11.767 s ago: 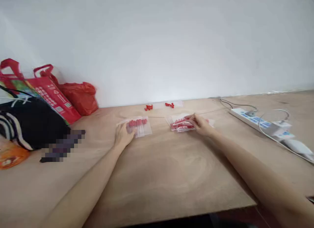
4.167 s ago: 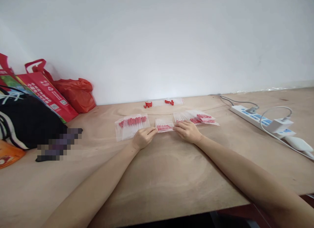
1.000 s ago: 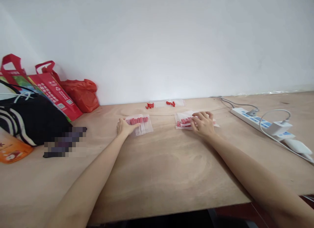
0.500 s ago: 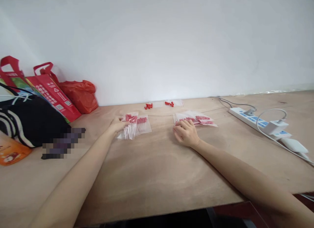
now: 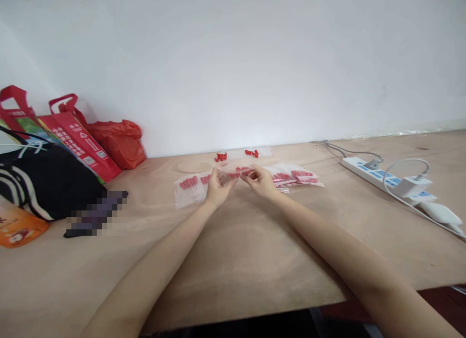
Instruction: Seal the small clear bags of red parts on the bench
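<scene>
A small clear plastic bag with red pieces in it (image 5: pixel 236 171) is held above the middle of the table. My left hand (image 5: pixel 219 188) pinches its left side, and my right hand (image 5: pixel 262 182) pinches its right side. To the left lie more clear bags (image 5: pixel 188 188), with red-tipped, thin pale sticks showing through. On the right, by my right hand, is a pile of flat bags with red pieces (image 5: pixel 300 177). What exactly the red pieces are is too small to tell.
Loose red pieces (image 5: pixel 220 157) and a clear bag (image 5: pixel 236 153) lie near the wall. On the right is a white power strip (image 5: pixel 374 175) with a charger (image 5: pixel 413 185) and cables. Red shopping bags (image 5: pixel 78 141) and a black bag (image 5: pixel 54 178) stand at the left.
My left hand has moved right from the left bags, and my right hand has come left from the right pile. Both now hold one bag between them.
</scene>
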`<state>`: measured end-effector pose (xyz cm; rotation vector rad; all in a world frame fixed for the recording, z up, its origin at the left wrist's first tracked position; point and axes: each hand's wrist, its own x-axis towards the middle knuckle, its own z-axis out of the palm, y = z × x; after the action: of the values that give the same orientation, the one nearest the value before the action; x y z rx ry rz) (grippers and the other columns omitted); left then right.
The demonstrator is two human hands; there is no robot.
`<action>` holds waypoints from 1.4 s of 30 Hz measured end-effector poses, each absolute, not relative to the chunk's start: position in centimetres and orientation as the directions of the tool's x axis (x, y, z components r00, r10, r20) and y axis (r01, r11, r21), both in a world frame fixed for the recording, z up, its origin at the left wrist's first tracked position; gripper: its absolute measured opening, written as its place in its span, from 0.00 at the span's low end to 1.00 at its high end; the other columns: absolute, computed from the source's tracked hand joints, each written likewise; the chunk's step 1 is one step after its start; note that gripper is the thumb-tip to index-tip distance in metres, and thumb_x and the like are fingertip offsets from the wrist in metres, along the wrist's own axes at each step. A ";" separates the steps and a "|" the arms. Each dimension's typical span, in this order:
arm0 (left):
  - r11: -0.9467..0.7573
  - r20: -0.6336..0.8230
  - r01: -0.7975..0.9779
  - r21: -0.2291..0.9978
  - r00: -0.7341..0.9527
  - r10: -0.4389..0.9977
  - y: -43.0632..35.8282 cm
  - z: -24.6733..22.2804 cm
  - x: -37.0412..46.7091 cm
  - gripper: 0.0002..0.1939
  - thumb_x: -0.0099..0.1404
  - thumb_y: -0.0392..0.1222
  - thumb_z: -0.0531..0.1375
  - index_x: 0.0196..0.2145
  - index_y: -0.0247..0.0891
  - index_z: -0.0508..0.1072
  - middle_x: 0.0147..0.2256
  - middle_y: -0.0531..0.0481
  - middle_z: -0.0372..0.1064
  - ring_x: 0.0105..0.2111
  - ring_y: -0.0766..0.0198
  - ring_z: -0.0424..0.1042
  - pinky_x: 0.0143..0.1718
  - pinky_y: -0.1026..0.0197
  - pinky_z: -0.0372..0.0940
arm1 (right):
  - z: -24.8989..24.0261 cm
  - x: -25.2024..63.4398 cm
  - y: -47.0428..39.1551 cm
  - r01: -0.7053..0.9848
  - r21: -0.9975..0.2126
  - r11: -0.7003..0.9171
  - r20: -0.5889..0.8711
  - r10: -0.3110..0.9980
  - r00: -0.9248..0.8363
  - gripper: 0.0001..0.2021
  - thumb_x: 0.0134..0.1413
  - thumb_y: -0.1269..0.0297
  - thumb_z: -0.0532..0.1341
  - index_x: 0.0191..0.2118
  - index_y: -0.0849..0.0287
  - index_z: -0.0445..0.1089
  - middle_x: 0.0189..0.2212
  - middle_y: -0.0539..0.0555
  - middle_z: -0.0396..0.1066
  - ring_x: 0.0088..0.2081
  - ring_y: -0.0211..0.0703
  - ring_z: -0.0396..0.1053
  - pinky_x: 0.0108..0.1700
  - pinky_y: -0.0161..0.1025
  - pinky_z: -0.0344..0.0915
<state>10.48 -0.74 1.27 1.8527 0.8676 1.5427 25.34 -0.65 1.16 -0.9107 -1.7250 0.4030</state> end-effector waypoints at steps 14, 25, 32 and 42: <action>-0.757 0.600 0.570 0.319 0.497 0.627 -3.0 -0.2 8.8 0.22 0.49 0.44 0.61 0.42 0.39 0.63 0.40 0.49 0.66 0.41 0.62 0.66 0.43 0.59 0.63 | -1.3 28.4 -4.1 0.702 0.014 0.712 0.567 0.572 -0.592 0.14 0.49 0.69 0.51 0.44 0.58 0.62 0.35 0.54 0.66 0.37 0.41 0.62 0.38 0.36 0.56; -0.718 0.459 0.625 0.307 0.563 0.687 -2.9 -0.5 9.4 0.17 0.53 0.36 0.54 0.43 0.39 0.60 0.41 0.49 0.65 0.40 0.62 0.66 0.42 0.59 0.63 | -0.5 26.6 -3.9 0.816 0.092 0.571 0.514 0.675 -0.530 0.11 0.46 0.69 0.53 0.39 0.58 0.64 0.36 0.55 0.65 0.37 0.43 0.61 0.38 0.40 0.50; -0.631 0.470 0.667 0.395 0.444 0.763 -2.8 -0.7 9.8 0.13 0.56 0.36 0.49 0.41 0.40 0.61 0.36 0.51 0.68 0.37 0.64 0.68 0.39 0.60 0.64 | -1.4 26.3 -3.2 0.818 -0.076 0.571 0.533 0.716 -0.450 0.17 0.44 0.73 0.52 0.44 0.61 0.61 0.38 0.56 0.64 0.40 0.44 0.59 0.40 0.38 0.54; -0.583 0.486 0.677 0.449 0.362 0.795 -2.3 -0.7 10.2 0.15 0.50 0.39 0.57 0.38 0.39 0.64 0.34 0.51 0.68 0.34 0.65 0.68 0.37 0.62 0.64 | -2.0 27.1 -3.4 0.730 -0.246 0.638 0.576 0.702 -0.419 0.09 0.41 0.77 0.51 0.31 0.60 0.60 0.31 0.54 0.60 0.33 0.38 0.60 0.36 0.34 0.59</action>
<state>10.16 -2.29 -0.73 2.4467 1.3365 1.0229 27.11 -3.36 -2.02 -1.1111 -2.2016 -0.0550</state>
